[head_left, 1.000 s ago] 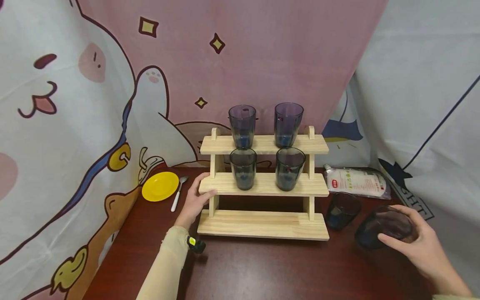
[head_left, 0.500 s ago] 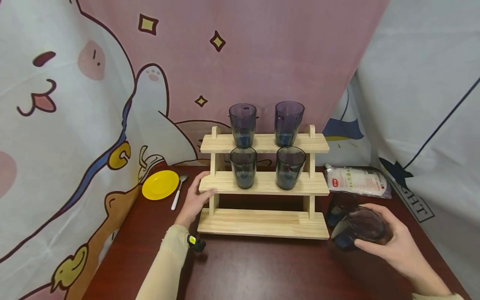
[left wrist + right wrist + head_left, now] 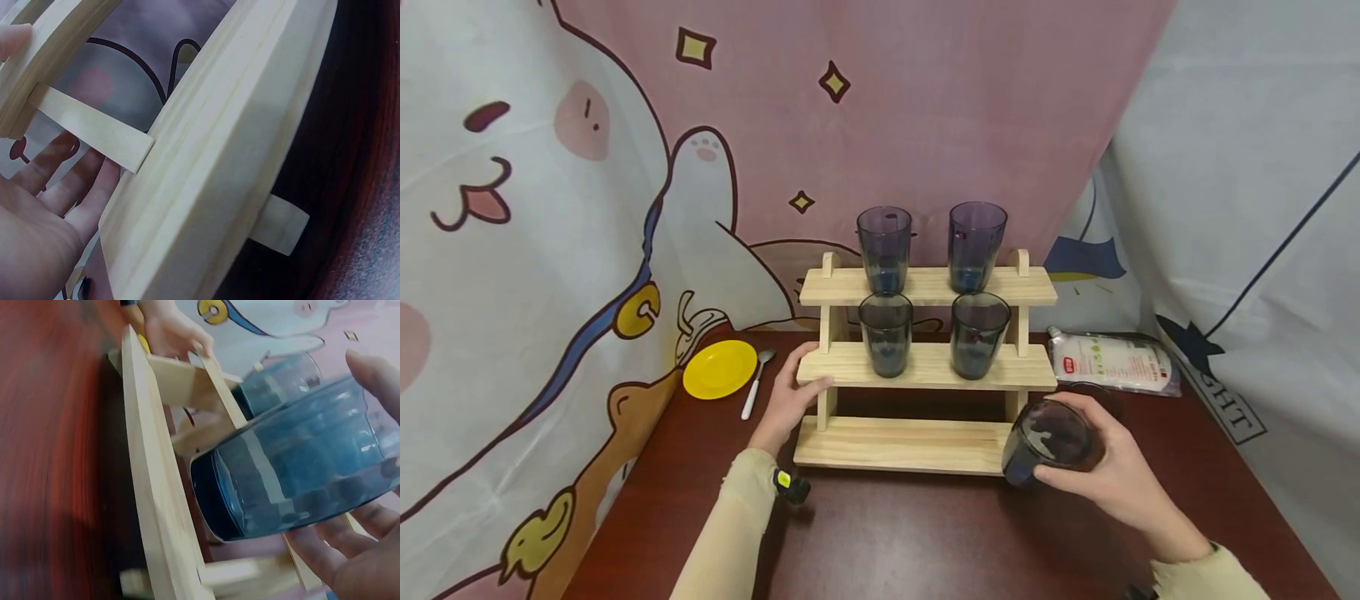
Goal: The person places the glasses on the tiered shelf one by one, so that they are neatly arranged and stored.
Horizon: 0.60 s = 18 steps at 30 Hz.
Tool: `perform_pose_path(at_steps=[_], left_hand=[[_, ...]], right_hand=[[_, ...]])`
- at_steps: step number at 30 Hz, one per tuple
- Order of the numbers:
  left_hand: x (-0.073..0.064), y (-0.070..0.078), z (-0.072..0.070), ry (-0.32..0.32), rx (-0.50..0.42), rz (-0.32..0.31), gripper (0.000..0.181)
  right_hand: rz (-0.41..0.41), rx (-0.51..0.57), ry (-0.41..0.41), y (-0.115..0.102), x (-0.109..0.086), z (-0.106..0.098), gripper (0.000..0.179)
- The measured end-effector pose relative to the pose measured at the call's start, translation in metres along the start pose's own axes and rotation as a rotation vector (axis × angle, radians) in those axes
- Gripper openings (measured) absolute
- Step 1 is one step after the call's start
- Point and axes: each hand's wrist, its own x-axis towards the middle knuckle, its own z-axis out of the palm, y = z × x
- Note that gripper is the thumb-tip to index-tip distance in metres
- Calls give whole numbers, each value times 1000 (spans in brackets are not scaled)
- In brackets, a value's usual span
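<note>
My right hand (image 3: 1108,471) grips a dark tinted drinking glass (image 3: 1043,442), thumb on one side and fingers on the other. The glass is tilted, its base toward the right end of the wooden three-tier shelf's (image 3: 902,446) bottom tier. In the right wrist view the glass (image 3: 294,462) overlaps that tier. At the shelf's left end my left hand (image 3: 790,400) holds the middle tier, thumb on top; in the left wrist view its fingers (image 3: 94,187) lie beside an upright. Two glasses (image 3: 885,250) stand on the top tier and two more (image 3: 889,337) on the middle one.
Behind my right hand another dark glass (image 3: 1101,393) is mostly hidden. A white printed pouch (image 3: 1116,364) lies at the back right. Left of the shelf are a yellow plate (image 3: 720,370) and a white-handled spoon (image 3: 756,392). Printed cloth hangs behind the table.
My right hand has carried the glass leftward, from the table's right side past the other standing glass to the bottom tier's right end. The left hand keeps its place on the shelf.
</note>
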Motion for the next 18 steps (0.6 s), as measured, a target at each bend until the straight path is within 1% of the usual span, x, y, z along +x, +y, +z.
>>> perform_pose_path(at_steps=[3, 5, 9, 18], left_hand=[[0, 0, 0, -2, -7, -3, 65], [0, 0, 0, -2, -12, -6, 65], [0, -1, 0, -4, -23, -9, 65], [0, 0, 0, 1, -12, -3, 64]], right_hand=[[-3, 21, -16, -3, 9, 14, 87], [-19, 21, -27, -4, 14, 23, 85], [-35, 56, -58, -5, 24, 41, 82], [37, 134, -112, -5, 42, 81, 81]])
